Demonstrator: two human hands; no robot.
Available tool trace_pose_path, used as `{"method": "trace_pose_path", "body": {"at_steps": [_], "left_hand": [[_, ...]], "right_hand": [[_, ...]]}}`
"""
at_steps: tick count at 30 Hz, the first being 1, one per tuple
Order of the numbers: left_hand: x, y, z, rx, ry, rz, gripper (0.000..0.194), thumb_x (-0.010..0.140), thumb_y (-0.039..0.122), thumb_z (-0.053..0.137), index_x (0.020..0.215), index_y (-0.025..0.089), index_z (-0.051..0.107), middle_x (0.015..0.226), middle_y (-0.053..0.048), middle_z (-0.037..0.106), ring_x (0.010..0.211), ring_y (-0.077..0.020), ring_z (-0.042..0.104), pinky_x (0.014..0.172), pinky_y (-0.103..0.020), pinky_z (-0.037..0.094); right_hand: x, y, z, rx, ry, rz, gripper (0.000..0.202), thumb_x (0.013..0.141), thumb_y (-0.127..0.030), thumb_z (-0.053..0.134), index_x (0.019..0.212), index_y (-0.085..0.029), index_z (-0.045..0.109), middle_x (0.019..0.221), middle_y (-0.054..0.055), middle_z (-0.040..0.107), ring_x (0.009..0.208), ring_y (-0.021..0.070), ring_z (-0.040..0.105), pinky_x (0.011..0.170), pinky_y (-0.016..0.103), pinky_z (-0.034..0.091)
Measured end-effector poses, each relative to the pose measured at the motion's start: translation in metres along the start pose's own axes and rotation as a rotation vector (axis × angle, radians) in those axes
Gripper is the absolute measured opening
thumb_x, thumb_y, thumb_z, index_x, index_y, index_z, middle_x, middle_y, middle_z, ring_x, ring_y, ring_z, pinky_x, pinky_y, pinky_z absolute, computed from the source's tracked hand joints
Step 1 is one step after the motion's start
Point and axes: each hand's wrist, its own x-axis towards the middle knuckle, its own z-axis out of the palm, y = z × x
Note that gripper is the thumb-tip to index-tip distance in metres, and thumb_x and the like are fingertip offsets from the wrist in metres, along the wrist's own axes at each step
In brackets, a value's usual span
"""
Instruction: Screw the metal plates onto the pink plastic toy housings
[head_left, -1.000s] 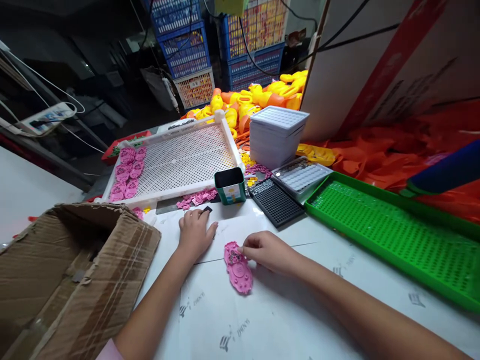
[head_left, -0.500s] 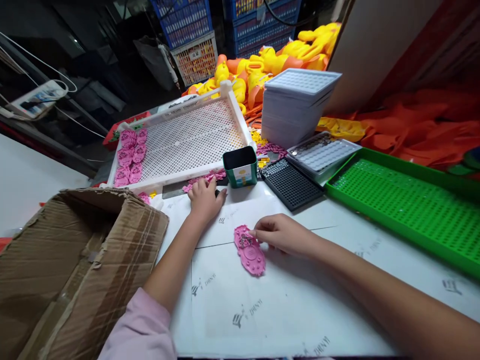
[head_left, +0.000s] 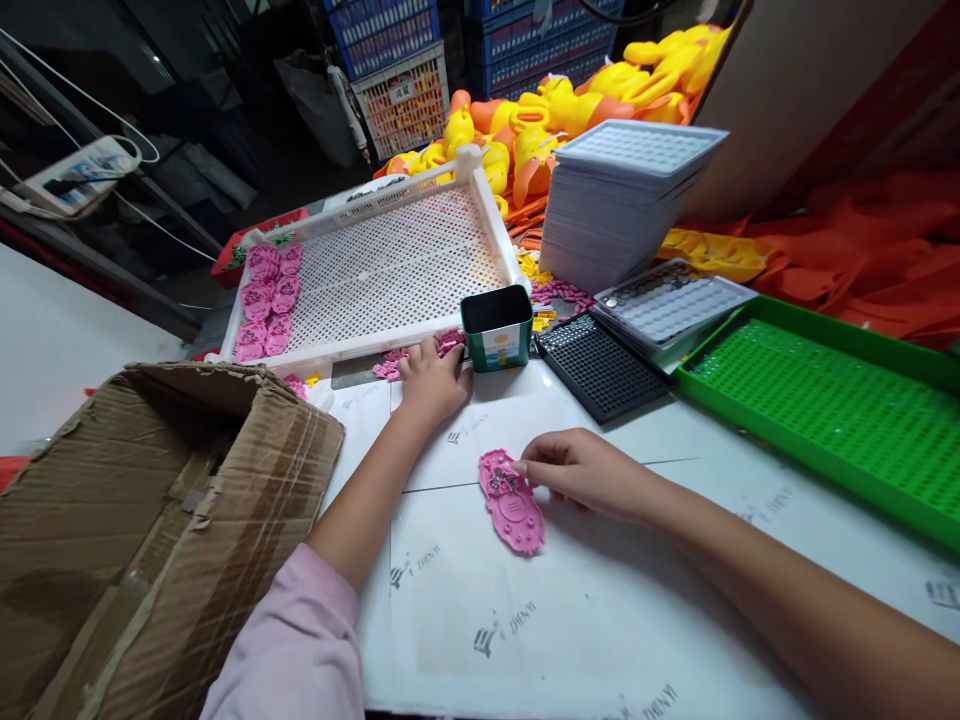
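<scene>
A pink moulded plastic piece (head_left: pixel 514 510) lies on the white table sheet, oval with a scalloped edge. Small dark metallic bits sit in its upper part. My right hand (head_left: pixel 589 468) pinches its upper right edge with thumb and forefinger, the other fingers curled under. Farther off, my left hand (head_left: pixel 436 382) reaches over small pink plastic parts (head_left: pixel 390 364), fingers spread and bent down onto them; the fingertips are partly hidden. Right beside the left hand stands a green rectangular tin (head_left: pixel 496 330) with a dark inside.
A white perforated tray (head_left: pixel 382 270) holds pink pieces (head_left: pixel 256 300) along its left side. A black pegged tray (head_left: pixel 604 370), a green tray (head_left: pixel 832 420) and stacked white trays (head_left: pixel 622 210) stand right. An open cardboard box (head_left: pixel 247 480) is at left. Yellow-orange toys (head_left: pixel 555 105) pile behind.
The view has shifted slightly, so everything sits a bit differently in it. My left hand has pushed slightly farther into the small pink parts. My right hand keeps its pinch on the pink piece.
</scene>
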Motion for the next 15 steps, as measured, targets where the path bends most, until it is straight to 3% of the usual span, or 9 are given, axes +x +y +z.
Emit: {"method": "trace_pose_path", "body": {"at_steps": [9,15], "left_hand": [[-0.013,-0.007,-0.006,-0.011,-0.002,0.05,0.033,0.088,0.041,0.056,0.117,0.028,0.066,0.144,-0.01,0.039,0.129,-0.0363,0.033,0.103,-0.05,0.03],[-0.009,-0.015,-0.006,0.0,0.0,0.06,0.045,0.089,0.049,0.056,0.13,0.032,0.059,0.149,-0.011,0.037,0.133,-0.0365,0.031,0.105,-0.053,0.027]], "right_hand": [[-0.002,-0.004,-0.002,0.014,-0.013,0.002,0.042,0.08,-0.056,0.06,0.083,-0.015,0.068,0.064,0.002,0.059,0.046,0.0085,0.049,0.038,0.02,0.035],[0.0,-0.001,-0.001,0.019,-0.019,-0.004,0.041,0.082,-0.054,0.059,0.083,-0.014,0.068,0.065,0.003,0.06,0.048,0.0081,0.049,0.04,0.02,0.036]]}}
